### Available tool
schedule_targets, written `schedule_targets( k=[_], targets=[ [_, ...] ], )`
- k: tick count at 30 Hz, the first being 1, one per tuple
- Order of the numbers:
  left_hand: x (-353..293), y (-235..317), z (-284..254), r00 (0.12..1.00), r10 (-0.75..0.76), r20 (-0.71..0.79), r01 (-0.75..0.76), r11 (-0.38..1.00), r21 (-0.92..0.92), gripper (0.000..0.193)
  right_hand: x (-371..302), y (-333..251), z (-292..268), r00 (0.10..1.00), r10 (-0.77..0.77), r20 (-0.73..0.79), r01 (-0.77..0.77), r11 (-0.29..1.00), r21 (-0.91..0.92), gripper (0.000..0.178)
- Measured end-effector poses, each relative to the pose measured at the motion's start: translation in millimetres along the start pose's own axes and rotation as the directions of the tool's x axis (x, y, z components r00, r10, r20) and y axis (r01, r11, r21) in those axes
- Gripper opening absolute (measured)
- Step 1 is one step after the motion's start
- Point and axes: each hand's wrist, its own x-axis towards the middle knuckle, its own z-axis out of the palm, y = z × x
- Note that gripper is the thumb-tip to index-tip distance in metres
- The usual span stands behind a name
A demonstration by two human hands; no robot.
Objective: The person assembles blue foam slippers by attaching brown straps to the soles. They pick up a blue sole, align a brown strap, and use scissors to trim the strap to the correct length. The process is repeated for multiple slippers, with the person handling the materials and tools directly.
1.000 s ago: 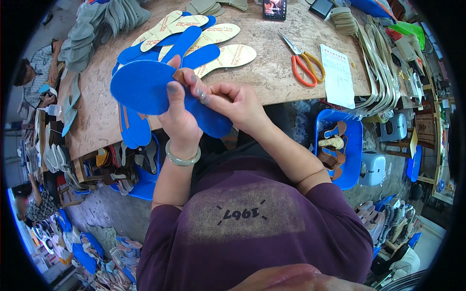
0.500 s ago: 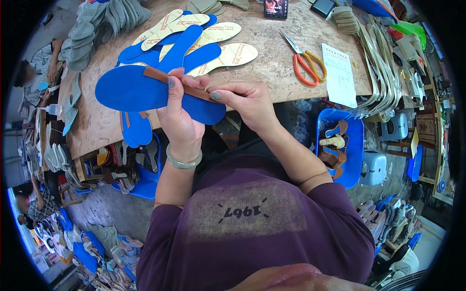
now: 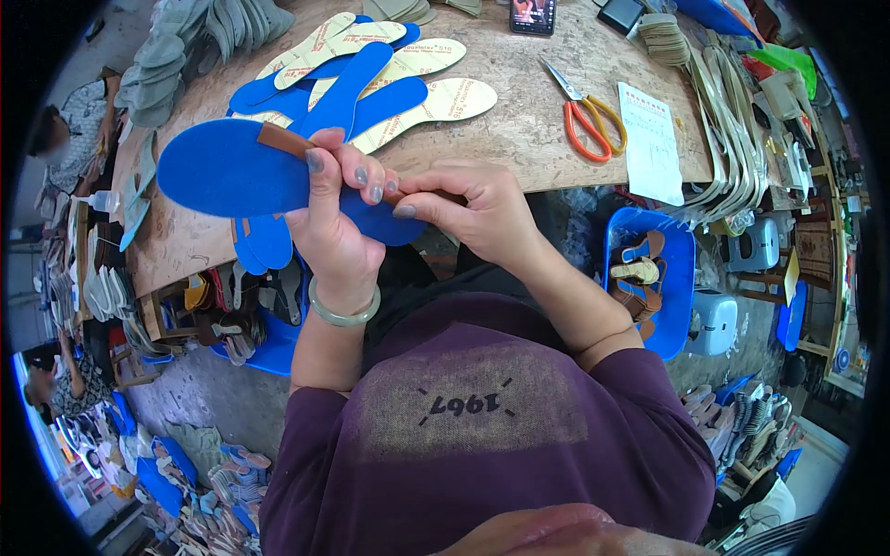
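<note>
At left hand [image 3: 337, 227]; blue insole [image 3: 222, 171]; broad end leftward; axis near-crosswise

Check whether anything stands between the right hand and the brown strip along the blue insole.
Nothing visible does: the right hand pinches the brown strip toward its right-hand end. Beside that pinch, the left hand holds the blue insole, its fingers crossing the strip's middle and hiding that stretch from view.

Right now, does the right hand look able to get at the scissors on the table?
Probably yes: the scissors lie uncovered, with bare tabletop between them and the right hand. Its grip is on the brown strip, though, so it would likely need freeing.
</note>
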Motion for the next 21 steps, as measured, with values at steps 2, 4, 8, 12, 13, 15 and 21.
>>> schedule_targets(
  k=[2, 4, 8, 12, 13, 15, 21],
  targets=[
    [1.3, 0.0, -0.9, 1.000, -0.027, -0.003, 0.027, 0.999, 0.017, 0.030, 4.0, -3.0, -4.8, 0.998, -0.059, 0.035, 0.063, 0.990, -0.127, 0.016],
    [0.5, 1.1, 11.9, 0.985, -0.171, 0.000, 0.169, 0.972, 0.161, 0.031, 9.5, -6.1, -21.6, 0.996, 0.002, 0.092, 0.018, 0.976, -0.219, 0.017],
    [0.3, 23.1, 6.3, 0.881, -0.168, 0.442, -0.301, 0.520, 0.799, 0.030, 25.6, -16.8, -76.5, 0.993, 0.103, 0.055, -0.067, 0.889, -0.452, 0.011],
    [21.3, 38.8, 41.5, 0.653, -0.143, 0.744, -0.756, -0.194, 0.626, 0.029, 28.7, -29.2, -71.7, 0.954, -0.207, 0.218, 0.300, 0.634, -0.712, 0.012],
    [27.5, 38.3, 43.6, 0.622, -0.185, 0.761, -0.777, -0.266, 0.570, 0.029, 30.5, -29.8, -63.4, 0.906, -0.312, 0.288, 0.421, 0.582, -0.696, 0.013],
    [44.0, 21.7, 21.1, 0.607, -0.406, 0.684, -0.774, -0.104, 0.625, 0.025, 34.6, -34.4, -50.0, 0.878, -0.348, 0.328, 0.478, 0.590, -0.651, 0.011],
    [58.2, 11.2, 16.4, 0.625, -0.735, 0.262, -0.420, -0.035, 0.907, 0.027, 47.2, -15.5, -65.8, 0.970, 0.066, 0.234, 0.025, 0.931, -0.365, 0.016]
  ],
)
